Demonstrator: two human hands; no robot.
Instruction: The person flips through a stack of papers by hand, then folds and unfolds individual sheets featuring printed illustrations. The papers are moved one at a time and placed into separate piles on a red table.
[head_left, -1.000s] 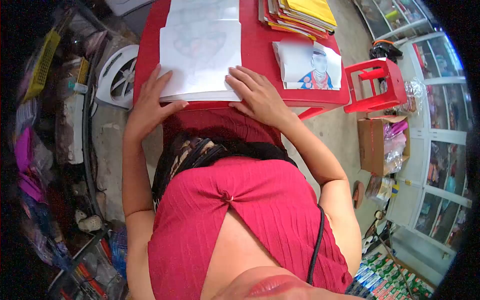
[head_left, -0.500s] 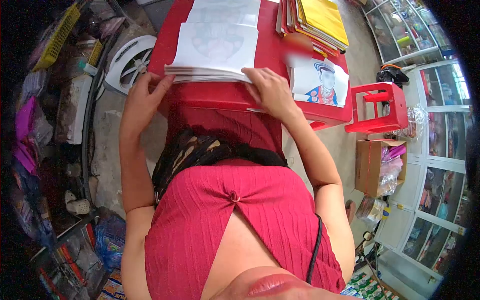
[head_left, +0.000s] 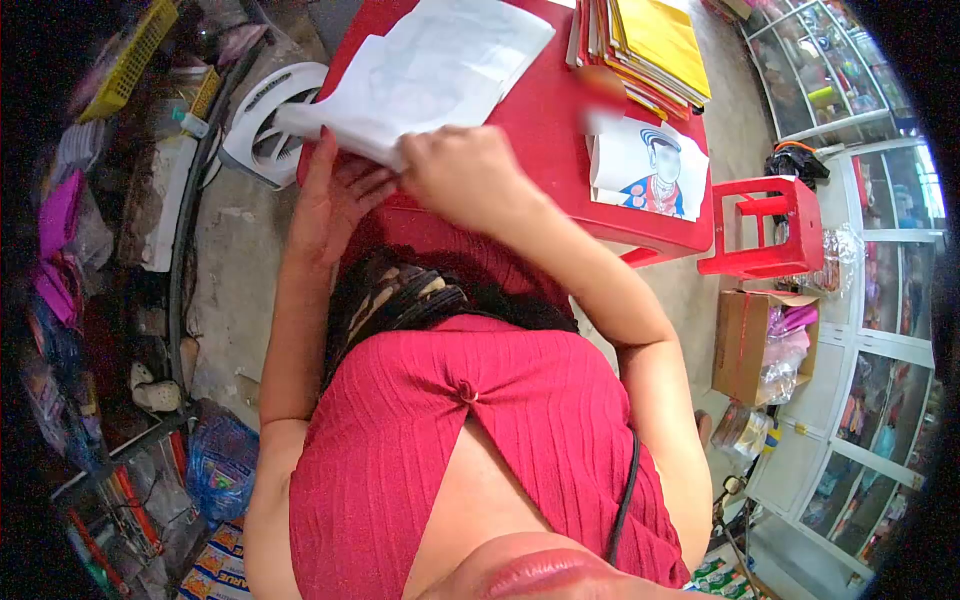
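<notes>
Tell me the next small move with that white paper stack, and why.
Probably lower the stack of white printed sheets flat onto the red plastic table: the right hand pinches its near corner, the left hand props it from beneath, and it sits tilted with one corner overhanging the table's edge.

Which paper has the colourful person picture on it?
The loose sheet lying alone on the red table, untouched. The paper stack in the right hand, left hand beneath, shows only a pale, faint drawing.
</notes>
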